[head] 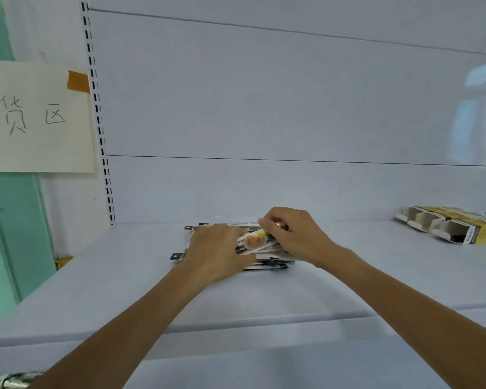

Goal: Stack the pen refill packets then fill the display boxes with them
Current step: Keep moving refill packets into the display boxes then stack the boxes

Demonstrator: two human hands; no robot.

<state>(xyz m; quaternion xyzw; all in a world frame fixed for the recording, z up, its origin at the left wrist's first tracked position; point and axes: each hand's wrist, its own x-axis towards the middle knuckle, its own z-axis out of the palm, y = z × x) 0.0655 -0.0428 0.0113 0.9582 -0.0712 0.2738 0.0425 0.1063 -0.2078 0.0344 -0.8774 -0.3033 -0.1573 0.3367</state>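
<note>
A loose pile of pen refill packets point(267, 262), black and white with an orange and yellow print, lies on the white shelf point(141, 276) in the middle. My left hand point(216, 254) lies over the left part of the pile, fingers curled round several packets. My right hand point(295, 234) comes in from the right and pinches the upper packets at their top end. Both hands hide most of the pile. Yellow display boxes point(449, 227) with open cardboard compartments lie at the far right of the shelf, well apart from both hands.
The white back panel point(264, 108) rises behind the shelf, with a slotted upright point(98, 119) at the left. A paper sign point(37, 116) with handwriting is taped to the left wall. The shelf's front edge point(236, 324) runs below my forearms.
</note>
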